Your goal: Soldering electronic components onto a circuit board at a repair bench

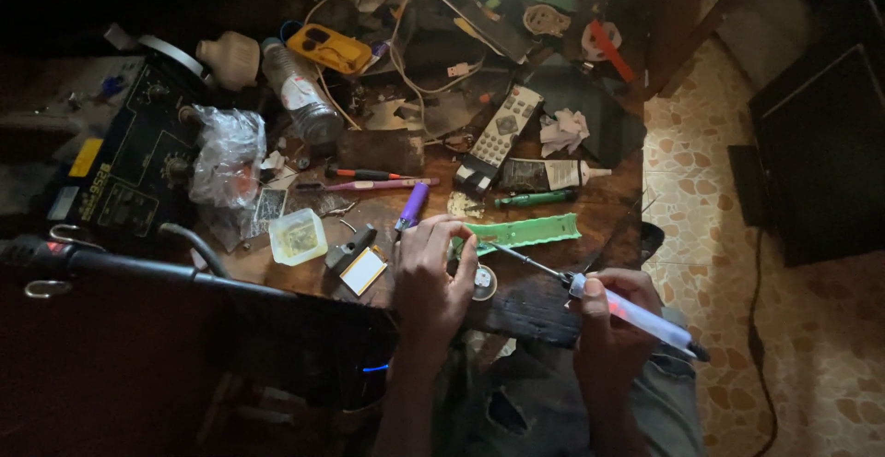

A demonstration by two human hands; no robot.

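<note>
Soldering step in hand, judged from the grip and tool angle. Landmark: green circuit board, lying flat near the front edge of the wooden bench. Left hand sits just left of the board, fingers curled and pinching a small round part at the board's near-left corner. Right hand, to the near right of the board, is closed pen-style around a soldering iron; its thin tip reaches to the board's near edge, close beside the round part. Whether the tip touches cannot be told. Next move would call for a steady tip and a firm hold on the part. Purple-handled tool lies left of the board, remote control and a glue tube beyond it. Bench dark, scorched, crowded; black rework station far left. Patterned floor tiles right of the board; room dim.
</note>
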